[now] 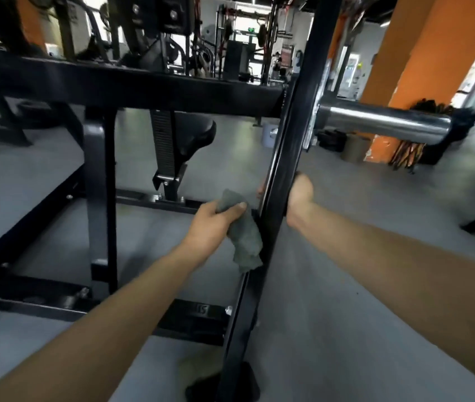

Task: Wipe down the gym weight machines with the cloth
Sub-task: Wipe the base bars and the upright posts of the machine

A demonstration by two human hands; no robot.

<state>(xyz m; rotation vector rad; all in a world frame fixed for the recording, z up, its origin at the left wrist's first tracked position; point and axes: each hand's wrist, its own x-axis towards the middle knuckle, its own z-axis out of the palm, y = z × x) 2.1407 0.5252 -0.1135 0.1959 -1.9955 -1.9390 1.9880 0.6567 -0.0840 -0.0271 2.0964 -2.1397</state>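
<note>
Steel crowds our head view. One black slanted bar runs from the top edge down to the bottom edge. One cross beam meets it from the left, and one square post drops from that beam towards the base rail. Between the post and the slanted bar sits one black seat, tilted, blocking the reach straight ahead. One chrome peg juts to the right from the slanted bar, higher than both hands.

We count two hands and one cloth. Our left hand clenches the grey cloth, which hangs down against the slanted bar's left edge and touches it. Our right hand is wrapped round the same bar just above the cloth, its fingers curling to the far side.

Grey floor lies open to the right of the bar, and one orange pillar stands well back there. Further machines fill the far room, too blurred for us to count.
</note>
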